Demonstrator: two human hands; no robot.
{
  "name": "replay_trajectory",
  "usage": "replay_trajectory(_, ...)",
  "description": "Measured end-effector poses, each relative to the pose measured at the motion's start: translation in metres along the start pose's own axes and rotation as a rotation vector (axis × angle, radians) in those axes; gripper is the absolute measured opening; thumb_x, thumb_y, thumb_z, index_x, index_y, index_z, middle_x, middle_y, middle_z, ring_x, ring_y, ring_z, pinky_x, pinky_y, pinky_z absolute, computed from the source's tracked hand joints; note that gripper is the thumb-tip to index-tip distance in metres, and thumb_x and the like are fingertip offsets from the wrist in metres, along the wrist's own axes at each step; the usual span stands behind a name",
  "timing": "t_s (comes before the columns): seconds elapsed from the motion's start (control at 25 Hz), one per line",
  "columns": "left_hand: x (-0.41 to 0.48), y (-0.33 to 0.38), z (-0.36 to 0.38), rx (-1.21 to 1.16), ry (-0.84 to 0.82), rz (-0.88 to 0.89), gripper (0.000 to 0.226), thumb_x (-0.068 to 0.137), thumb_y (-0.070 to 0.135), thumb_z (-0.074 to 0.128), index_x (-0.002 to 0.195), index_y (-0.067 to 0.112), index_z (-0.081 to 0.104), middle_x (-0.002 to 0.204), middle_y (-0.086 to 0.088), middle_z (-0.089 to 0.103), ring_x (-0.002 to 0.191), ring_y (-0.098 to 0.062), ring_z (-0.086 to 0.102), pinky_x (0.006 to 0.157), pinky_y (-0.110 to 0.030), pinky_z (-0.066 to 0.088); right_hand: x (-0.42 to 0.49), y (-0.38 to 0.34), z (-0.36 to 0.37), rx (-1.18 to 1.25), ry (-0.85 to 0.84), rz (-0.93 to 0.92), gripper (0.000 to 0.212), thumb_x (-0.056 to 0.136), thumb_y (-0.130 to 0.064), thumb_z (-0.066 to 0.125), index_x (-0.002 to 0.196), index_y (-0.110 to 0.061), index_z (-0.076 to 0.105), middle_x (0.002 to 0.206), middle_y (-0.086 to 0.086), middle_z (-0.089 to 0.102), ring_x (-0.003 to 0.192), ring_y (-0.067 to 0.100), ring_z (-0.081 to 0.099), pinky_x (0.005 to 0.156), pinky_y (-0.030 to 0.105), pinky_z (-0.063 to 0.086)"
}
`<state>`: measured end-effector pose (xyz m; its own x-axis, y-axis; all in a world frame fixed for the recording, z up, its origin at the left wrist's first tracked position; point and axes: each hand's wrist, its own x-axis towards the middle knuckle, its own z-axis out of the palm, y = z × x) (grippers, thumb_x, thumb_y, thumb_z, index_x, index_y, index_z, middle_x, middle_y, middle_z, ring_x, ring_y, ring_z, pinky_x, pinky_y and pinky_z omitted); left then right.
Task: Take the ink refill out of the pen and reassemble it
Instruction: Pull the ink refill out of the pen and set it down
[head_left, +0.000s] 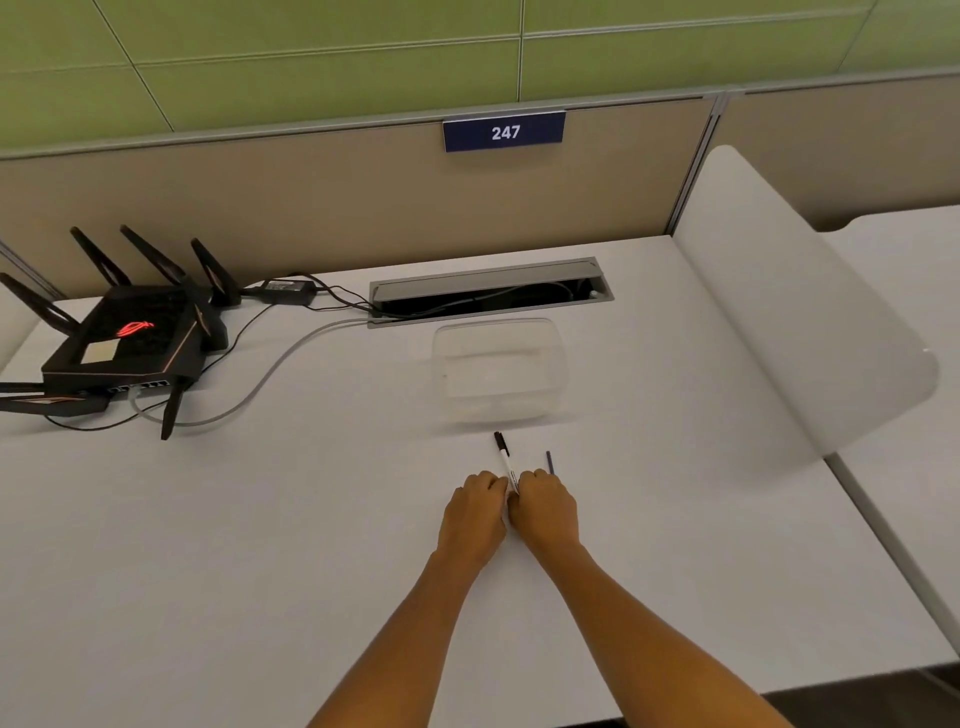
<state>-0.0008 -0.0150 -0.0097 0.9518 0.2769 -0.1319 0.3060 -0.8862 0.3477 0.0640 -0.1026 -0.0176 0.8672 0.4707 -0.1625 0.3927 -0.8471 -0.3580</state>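
A white pen (503, 457) with a black cap end points away from me over the white desk (311, 519). Its near end is held between my two hands. My left hand (474, 514) and my right hand (545, 506) are closed knuckle to knuckle around the barrel, which is hidden inside the fingers. A thin dark blue piece, apparently the ink refill (549, 462), sticks out just beyond my right hand; whether it lies on the desk or sits in the fingers I cannot tell.
A clear plastic container (498, 374) stands just beyond the pen. A black router (130, 338) with antennas and cables occupies the far left. A cable slot (488, 291) is set in the desk at the back. A white divider panel (779, 322) rises at the right.
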Motion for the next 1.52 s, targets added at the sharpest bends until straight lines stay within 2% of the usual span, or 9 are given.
replay_trajectory(0.16, 0.007, 0.011, -0.005, -0.15, 0.022, -0.16, 0.021, 0.095, 0.014, 0.042, 0.106, 0.01, 0.059, 0.111, -0.007, 0.061, 0.099, -0.022, 0.056, 0.074, -0.027, 0.041, 0.002, 0.002, 0.0, 0.056, 0.001, 0.043, 0.017, 0.089, -0.012, 0.049, 0.087, -0.003, 0.063, 0.091, 0.012, 0.067, 0.081, 0.027, 0.062, 0.061, 0.029, 0.04)
replay_trajectory(0.32, 0.014, 0.013, -0.016, -0.45, 0.078, -0.375, 0.027, 0.098, 0.024, 0.046, 0.081, 0.009, 0.062, 0.08, -0.006, 0.064, 0.075, -0.022, 0.061, 0.061, -0.027, 0.043, -0.001, 0.002, -0.005, 0.149, 0.066, 0.012, 0.02, 0.089, -0.021, 0.053, 0.09, -0.005, 0.066, 0.09, 0.01, 0.067, 0.079, 0.025, 0.062, 0.069, 0.035, 0.054)
replay_trajectory(0.4, 0.017, 0.014, -0.022, -0.67, 0.099, -0.485, 0.028, 0.094, 0.029, 0.055, 0.086, 0.008, 0.071, 0.077, -0.003, 0.069, 0.072, -0.017, 0.064, 0.062, -0.024, 0.047, -0.003, 0.003, -0.009, 0.177, 0.096, -0.052, 0.02, 0.088, -0.022, 0.055, 0.093, -0.006, 0.066, 0.092, 0.008, 0.066, 0.08, 0.023, 0.062, 0.068, 0.035, 0.054)
replay_trajectory(0.6, 0.024, 0.015, -0.031, -1.191, 0.222, -0.769, 0.024, 0.082, 0.023, 0.073, 0.097, 0.004, 0.073, 0.087, -0.011, 0.075, 0.077, -0.023, 0.073, 0.075, -0.043, 0.06, -0.001, 0.003, -0.022, 0.235, 0.102, -0.187, 0.019, 0.089, -0.026, 0.059, 0.098, -0.011, 0.067, 0.095, 0.006, 0.066, 0.084, 0.019, 0.061, 0.072, 0.035, 0.055)
replay_trajectory(0.8, 0.028, 0.018, -0.049, -1.425, 0.327, -0.852, 0.021, 0.085, 0.014, 0.069, 0.101, 0.0, 0.07, 0.094, -0.016, 0.073, 0.08, -0.026, 0.072, 0.07, -0.035, 0.06, 0.003, 0.006, -0.043, 0.483, 0.073, 0.004, 0.03, 0.089, -0.038, 0.06, 0.09, -0.009, 0.069, 0.087, 0.005, 0.068, 0.078, 0.02, 0.063, 0.071, 0.034, 0.052)
replay_trajectory(0.88, 0.028, 0.016, -0.055, -1.51, 0.37, -0.88, 0.02, 0.086, 0.013, 0.069, 0.1, -0.002, 0.07, 0.095, -0.016, 0.073, 0.08, -0.025, 0.072, 0.069, -0.034, 0.059, 0.006, 0.011, -0.055, 0.646, -0.05, 0.205, 0.046, 0.09, -0.046, 0.055, 0.08, -0.003, 0.069, 0.078, 0.012, 0.071, 0.069, 0.024, 0.066, 0.068, 0.036, 0.053)
replay_trajectory(1.0, 0.028, 0.017, -0.06, -1.576, 0.383, -0.903, 0.021, 0.086, 0.013, 0.069, 0.1, -0.003, 0.069, 0.096, -0.017, 0.072, 0.084, -0.026, 0.071, 0.076, -0.038, 0.059, 0.005, 0.017, -0.074, 0.866, -0.265, 0.392, 0.048, 0.094, -0.044, 0.049, 0.08, -0.004, 0.071, 0.072, 0.007, 0.07, 0.059, 0.017, 0.063, 0.061, 0.029, 0.047)
replay_trajectory(1.28, 0.025, 0.027, -0.07, -1.664, 0.436, -0.89, 0.011, 0.086, 0.015, 0.069, 0.088, 0.004, 0.07, 0.093, -0.014, 0.073, 0.082, -0.023, 0.072, 0.074, -0.035, 0.059, 0.002, 0.013, -0.101, 1.219, -0.499, 0.505, 0.033, 0.097, -0.026, 0.048, 0.074, -0.005, 0.057, 0.066, 0.009, 0.052, 0.054, 0.019, 0.046, 0.052, 0.028, 0.035)
replay_trajectory(1.52, 0.021, 0.029, -0.075, -1.705, 0.434, -0.862, 0.019, 0.085, 0.015, 0.07, 0.097, 0.0, 0.07, 0.094, -0.014, 0.074, 0.082, -0.023, 0.072, 0.072, -0.033, 0.059, 0.006, 0.012, -0.102, 1.296, -0.474, 0.49, 0.035, 0.097, -0.032, 0.048, 0.075, -0.006, 0.057, 0.062, 0.006, 0.051, 0.051, 0.017, 0.046, 0.049, 0.027, 0.037)
